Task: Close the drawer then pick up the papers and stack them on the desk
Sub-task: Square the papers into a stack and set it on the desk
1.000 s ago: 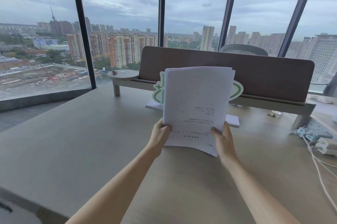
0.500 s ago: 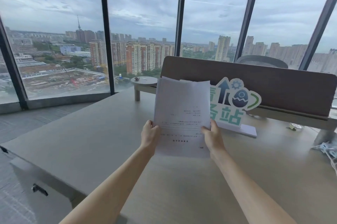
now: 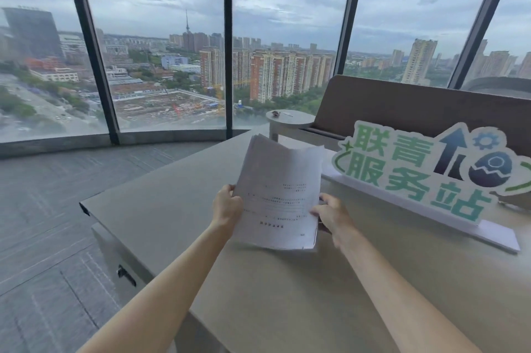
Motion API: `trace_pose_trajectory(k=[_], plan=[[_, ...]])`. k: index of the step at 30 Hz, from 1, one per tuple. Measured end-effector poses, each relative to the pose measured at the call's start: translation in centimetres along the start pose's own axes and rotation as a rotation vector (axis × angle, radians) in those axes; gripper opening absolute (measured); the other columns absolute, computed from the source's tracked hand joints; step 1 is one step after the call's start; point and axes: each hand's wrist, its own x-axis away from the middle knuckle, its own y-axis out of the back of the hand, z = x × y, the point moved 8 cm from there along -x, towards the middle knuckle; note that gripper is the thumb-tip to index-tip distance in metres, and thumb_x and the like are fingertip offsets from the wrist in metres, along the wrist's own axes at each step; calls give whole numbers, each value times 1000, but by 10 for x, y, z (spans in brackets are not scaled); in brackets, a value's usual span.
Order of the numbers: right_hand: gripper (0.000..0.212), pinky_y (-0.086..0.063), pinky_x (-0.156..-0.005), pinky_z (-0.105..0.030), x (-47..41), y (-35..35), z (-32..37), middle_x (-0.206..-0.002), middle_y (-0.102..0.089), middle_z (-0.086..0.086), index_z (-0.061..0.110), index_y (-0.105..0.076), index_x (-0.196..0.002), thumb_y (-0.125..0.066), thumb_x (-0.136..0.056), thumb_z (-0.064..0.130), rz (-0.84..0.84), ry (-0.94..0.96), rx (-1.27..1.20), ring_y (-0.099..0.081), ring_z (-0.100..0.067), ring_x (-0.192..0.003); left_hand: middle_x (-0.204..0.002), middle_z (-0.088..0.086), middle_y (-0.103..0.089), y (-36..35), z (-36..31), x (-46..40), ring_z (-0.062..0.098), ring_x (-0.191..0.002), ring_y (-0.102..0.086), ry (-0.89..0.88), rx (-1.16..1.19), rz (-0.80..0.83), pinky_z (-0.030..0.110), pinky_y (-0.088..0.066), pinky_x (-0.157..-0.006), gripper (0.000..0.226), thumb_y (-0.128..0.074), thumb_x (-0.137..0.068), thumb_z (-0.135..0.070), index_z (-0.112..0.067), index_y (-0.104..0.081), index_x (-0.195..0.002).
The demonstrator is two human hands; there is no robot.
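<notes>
The desk (image 3: 258, 281) is wide and bare in its near part, so there is much free room for putting something down. At its left side the drawer (image 3: 115, 260) with a dark handle seems to be shut, flush with the cabinet front. A sign (image 3: 416, 177) stands on the desk to the right, near but apart from the papers.

The papers (image 3: 280, 194) are held over the desk, tilted up toward the person, not lying on it. It is a thin bundle of sheets, so I judge it light and soft: the top edge already fans and bends a little, and the sheets can slip one on another. The best hold is at both side edges, low down, as now.

The left hand (image 3: 227, 206) is closed on the left edge, thumb in front. The right hand (image 3: 330, 216) pinches the lower right edge, fingers curled behind the sheets.
</notes>
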Motion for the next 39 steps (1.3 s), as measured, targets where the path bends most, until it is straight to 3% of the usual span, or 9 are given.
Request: trace_pose_trajectory(k=[3, 7, 11, 13, 16, 20, 27, 34, 39], plan=[[31, -57, -91, -53, -33, -29, -1, -110, -75, -18, 7, -70, -99, -53, -81, -12, 44, 7, 16, -72, -37, -101, -105, 14, -72, 13, 11, -36, 32, -94, -69, 12, -57, -50, 46, -58, -84, 42, -47, -77, -10, -14, -63, -116], [34, -55, -94, -45, -77, -61, 0, -102, -71, -15, 6, -66, -100, -54, -83, -20, 44, 31, 9, -66, -29, -90, -112, 19, -69, 19, 15, -80, 34, -106, -65, 13, -129, -73, 38, -52, -90, 48, -43, -76, -6, -4, -65, -118], [27, -58, -90, -46, -116, -79, -4, -100, -74, -16, 3, -70, -100, -61, -82, -14, 44, 35, 28, -69, -29, -87, -122, 24, -64, 21, 13, -119, 38, -118, -59, 33, -227, -70, 40, -47, -101, 49, -44, -82, 0, 3, -55, -129], [23, -63, -76, -47, -130, -85, -4, -98, -76, -15, 5, -73, -100, -62, -83, -7, 57, 25, 75, -73, -32, -83, -119, 23, -66, 20, 10, -138, 38, -116, -60, 22, -289, -60, 41, -48, -100, 49, -45, -78, -7, 1, -60, -124], [18, -57, -48, -35, -143, -87, 0, -83, -72, -13, 7, -69, -88, -52, -88, 2, 80, -18, 146, -71, -29, -60, -114, 24, -68, 16, 7, -164, 39, -110, -63, 7, -344, -36, 45, -51, -96, 46, -45, -75, -8, -1, -65, -115], [28, -50, -37, -25, -159, -87, 4, -77, -70, -14, -2, -69, -93, -42, -88, -6, 94, -52, 160, -65, -19, -42, -122, 22, -66, 9, -2, -183, 37, -116, -60, -2, -413, -45, 38, -47, -99, 39, -44, -85, -1, -1, -65, -119], [30, -51, -38, -25, -179, -95, 7, -81, -71, -18, -3, -68, -103, -43, -87, -6, 82, -68, 156, -66, -18, -41, -122, 20, -66, -1, -8, -214, 36, -114, -60, -26, -509, -4, 38, -49, -97, 40, -44, -84, 0, -5, -65, -118], [28, -56, -40, -29, -186, -96, 11, -64, -69, -16, -7, -68, -104, -47, -85, -5, 76, -75, 160, -67, -21, -39, -122, 24, -63, -5, -8, -227, 39, -119, -54, -66, -656, -2, 37, -44, -97, 42, -44, -78, -1, -6, -67, -113], [30, -59, -42, -34, -186, -97, 18, -71, -73, -22, -10, -68, -101, -44, -85, -2, 62, -40, 280, -70, -25, -44, -118, 22, -61, -6, -7, -231, 41, -114, -52, -84, -855, -16, 40, -44, -96, 36, -44, -77, -9, -8, -65, -107]])
